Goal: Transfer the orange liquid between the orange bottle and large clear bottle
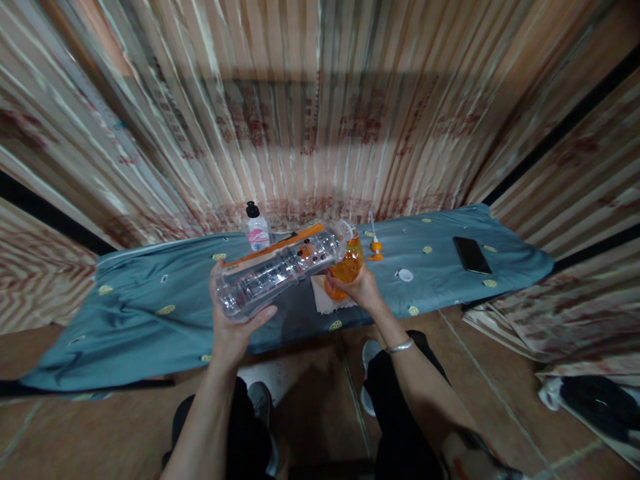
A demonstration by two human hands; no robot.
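Note:
My left hand [235, 327] holds the base of a large clear plastic bottle [280, 267] with an orange label. The bottle is tilted to the right, its mouth at the top opening of an orange bottle [349, 263]. My right hand [359, 287] is wrapped round that orange bottle, which leans a little. Under the orange bottle lies a white cloth or tissue [325, 301]. An orange pump head [377, 248] with a clear tube rests behind and to the right of it. A small white cap [405, 275] lies farther right.
A teal patterned cloth [150, 293] covers the long bench. A bottle with a black cap and pink label [258, 230] stands at the back left. A dark phone [471, 255] lies at the right. Striped curtains [310, 113] hang behind the bench.

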